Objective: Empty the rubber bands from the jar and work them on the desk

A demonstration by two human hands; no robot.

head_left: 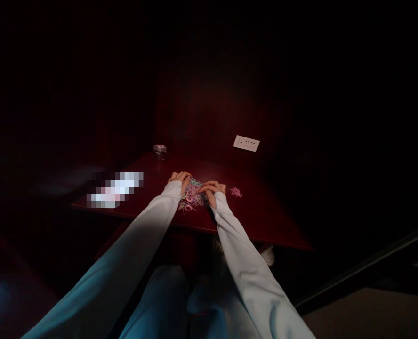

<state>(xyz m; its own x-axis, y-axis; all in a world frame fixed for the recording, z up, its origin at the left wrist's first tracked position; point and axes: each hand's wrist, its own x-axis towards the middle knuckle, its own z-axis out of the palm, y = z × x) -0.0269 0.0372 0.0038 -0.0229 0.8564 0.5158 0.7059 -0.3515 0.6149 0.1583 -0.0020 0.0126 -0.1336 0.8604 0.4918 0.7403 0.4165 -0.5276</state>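
A loose pile of small multicoloured elastic bands lies on the dark red table, with pink, green and pale ones mixed together. My left hand rests at the pile's far left side, fingers stretched over its edge. From the right, my right hand reaches over the bands with its fingers extended and slightly apart. Whether a single band sits under either set of fingertips is too small to tell. To the right of my right hand lies a separate little heap of pink bands.
A clear lidded jar stands at the table's back left. A bright, pixelated flat item lies on the left. The table meets a dark wall carrying a white socket plate. Surroundings are very dark.
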